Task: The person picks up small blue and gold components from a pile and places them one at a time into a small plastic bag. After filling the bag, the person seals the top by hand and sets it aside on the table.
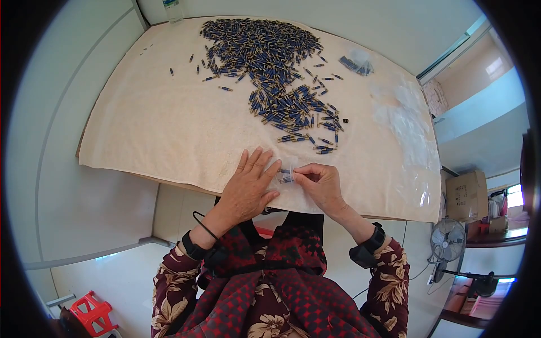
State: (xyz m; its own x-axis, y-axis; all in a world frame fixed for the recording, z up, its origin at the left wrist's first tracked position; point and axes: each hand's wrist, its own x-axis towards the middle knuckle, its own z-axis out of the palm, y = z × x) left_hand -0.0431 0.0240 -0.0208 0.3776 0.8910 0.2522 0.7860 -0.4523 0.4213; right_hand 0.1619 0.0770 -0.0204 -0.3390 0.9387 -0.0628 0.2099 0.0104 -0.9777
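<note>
Near the table's front edge, a small clear plastic bag (286, 177) with a few blue and brass pieces in it lies between my hands. My left hand (249, 186) rests flat with its fingers spread, its fingertips beside the bag's left side. Thumb and index finger of my right hand (320, 185) are pinched together on the bag's right side. Just beyond my hands, a large heap of small blue pieces with brass ends (282, 101) spreads toward the back of the cloth-covered table (152, 124).
Clear plastic bags (408, 152) lie along the table's right side. A filled bag (357, 65) sits at the back right, a bottle (173, 10) at the back left. A fan (448, 239) and carton (466, 196) stand right; a red stool (93, 314) is lower left.
</note>
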